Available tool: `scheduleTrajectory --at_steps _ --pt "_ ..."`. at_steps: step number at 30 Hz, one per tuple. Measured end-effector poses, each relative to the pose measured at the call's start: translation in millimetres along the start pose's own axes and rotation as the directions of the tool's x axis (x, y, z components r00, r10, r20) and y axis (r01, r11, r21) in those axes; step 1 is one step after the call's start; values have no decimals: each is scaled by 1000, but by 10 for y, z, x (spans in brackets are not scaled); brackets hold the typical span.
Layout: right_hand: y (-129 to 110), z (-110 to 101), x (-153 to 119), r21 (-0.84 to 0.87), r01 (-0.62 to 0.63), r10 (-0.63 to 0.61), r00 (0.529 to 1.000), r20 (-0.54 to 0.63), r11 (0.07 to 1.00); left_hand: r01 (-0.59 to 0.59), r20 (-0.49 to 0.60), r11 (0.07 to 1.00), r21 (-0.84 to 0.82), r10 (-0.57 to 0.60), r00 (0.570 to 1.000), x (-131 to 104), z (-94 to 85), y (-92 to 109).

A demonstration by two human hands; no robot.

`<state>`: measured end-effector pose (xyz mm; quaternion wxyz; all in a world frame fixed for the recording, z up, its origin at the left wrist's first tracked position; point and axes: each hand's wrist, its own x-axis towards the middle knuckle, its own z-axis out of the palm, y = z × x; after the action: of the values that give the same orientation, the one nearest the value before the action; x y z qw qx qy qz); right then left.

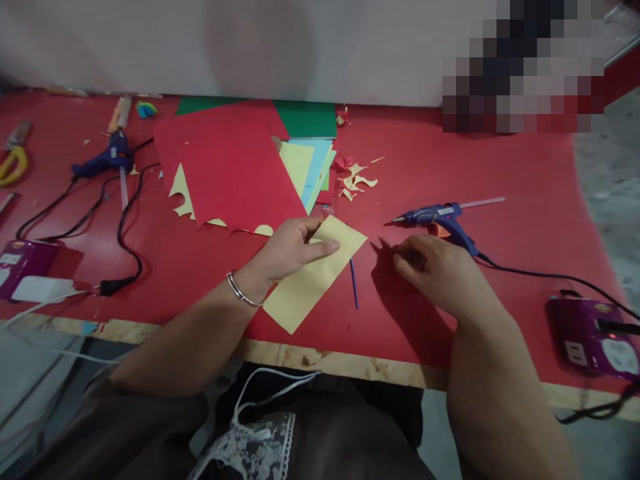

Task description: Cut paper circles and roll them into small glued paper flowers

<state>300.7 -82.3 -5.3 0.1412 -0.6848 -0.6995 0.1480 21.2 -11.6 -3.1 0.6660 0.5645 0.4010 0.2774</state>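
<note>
A pale yellow paper strip (305,287) lies slantwise in my left hand (295,248), the thumb pressed on its upper part and the fingers underneath. Right of the paper, my right hand (425,267) is closed, thumb and fingertips brought together; whatever it may hold is too small to make out. Just beyond that hand, a blue glue gun (435,217) rests on the red tabletop with a clear glue stick out of its back. A thin blue stick (355,287) is partly under the paper's right edge.
Red sheets (235,167) overlap green (310,120), blue and yellow ones at the back. Yellow scraps (356,180) lie beside them. Left are another glue gun (113,155), yellow-handled scissors (14,167) and cords; purple boxes (595,337) (30,260) sit at both sides.
</note>
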Motion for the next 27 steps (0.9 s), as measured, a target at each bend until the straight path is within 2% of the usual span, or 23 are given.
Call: scheduleTrajectory --at_steps 4,7,9,13,15,17,21,27 --pt "-16 -62 -2 154 -62 59 998 24 986 -4 17 1000 -4 4 1000 -4 -28 -6" --pt "-95 -106 -7 325 -121 115 993 39 938 6 36 1000 -13 -6 999 -10 -29 3" --pt "-178 -113 -15 467 -135 130 991 42 874 37 59 998 -41 -34 998 -20 -2 21" --pt "-320 -83 -37 680 -164 95 986 137 714 94 86 986 -140 -83 993 -49 81 67" --pt "-352 -69 -48 694 -151 70 987 144 703 113 92 980 -161 -99 991 -61 104 82" --pt "-365 -64 -58 667 -135 55 989 139 733 117 85 982 -147 -105 991 -66 105 86" --pt "-367 -63 -73 595 -95 42 994 103 798 74 45 995 -62 -71 996 -60 77 69" --pt "-375 -66 -82 562 -59 2 995 102 825 13 26 1000 26 -14 1000 -41 51 41"
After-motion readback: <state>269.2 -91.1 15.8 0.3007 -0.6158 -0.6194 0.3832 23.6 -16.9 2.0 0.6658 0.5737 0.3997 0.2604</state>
